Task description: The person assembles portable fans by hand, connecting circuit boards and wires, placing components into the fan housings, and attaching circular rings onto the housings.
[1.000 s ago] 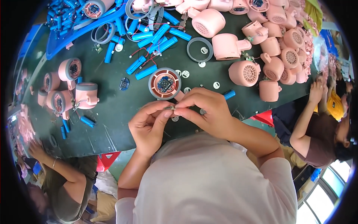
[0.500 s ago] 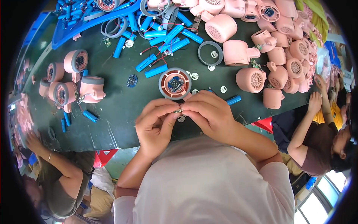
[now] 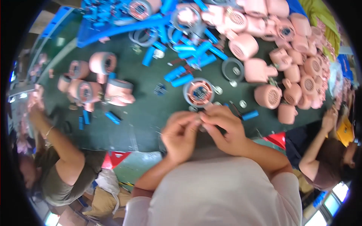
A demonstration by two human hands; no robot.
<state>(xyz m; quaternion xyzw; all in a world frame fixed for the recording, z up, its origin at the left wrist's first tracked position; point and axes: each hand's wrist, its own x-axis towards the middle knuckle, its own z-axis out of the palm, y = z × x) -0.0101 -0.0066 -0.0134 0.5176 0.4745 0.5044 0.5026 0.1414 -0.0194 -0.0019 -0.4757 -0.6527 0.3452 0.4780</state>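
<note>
A small piece (image 3: 199,116), too blurred to identify, sits between the left hand (image 3: 181,132) and right hand (image 3: 225,129), thumbs and fingers of both pinching it. Step in hand: apparently close fingerwork; the next move calls for a steady, light grip. Beyond, on the tabletop (image 3: 141,124), stands a round pink casing (image 3: 198,103), blue batteries (image 3: 182,80) near it.

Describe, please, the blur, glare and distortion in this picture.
Head view: blur softens the bare left hand, bare right hand and round pink grey-rimmed housing; head view: bright glass windows glare, lower right; head view: dark green tabletop bows along its near edge.
</note>
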